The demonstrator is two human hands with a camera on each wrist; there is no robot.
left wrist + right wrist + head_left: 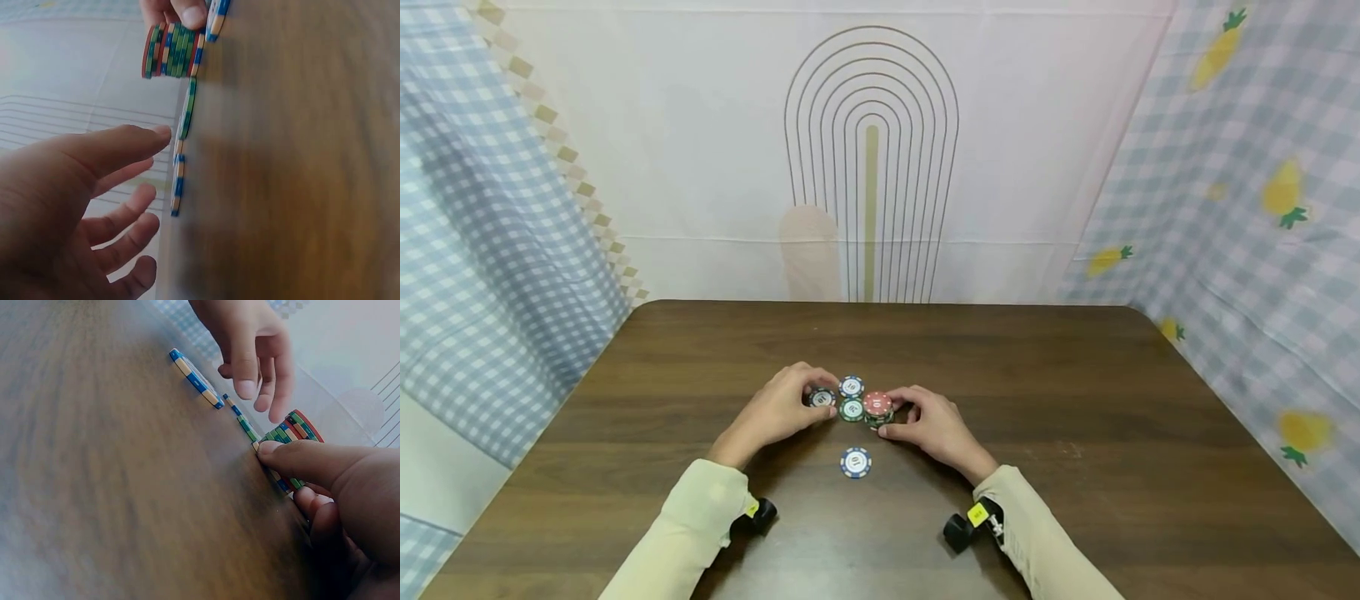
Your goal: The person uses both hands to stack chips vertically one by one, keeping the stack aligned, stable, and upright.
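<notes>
A stack of poker chips [877, 403] with a red one on top stands on the table. My right hand [934, 427] grips its right side between thumb and fingers; in the right wrist view the thumb presses low on the stack [295, 430]. Left of the stack lie a green chip [852, 409] and, behind it, a dark-and-blue chip [851, 387]. Another dark chip [822, 399] lies between the thumb and fingers of my left hand [778, 406]. Those fingers are spread and apart in the left wrist view, the hand [81, 187] holding nothing.
A single blue-and-white chip [855, 462] lies flat in front of the group, nearer to me. The brown wooden table [1075, 375] ends at a white cloth backdrop [700, 150], with checkered cloths [1247, 275] at both sides. A small black camera sits on each wrist.
</notes>
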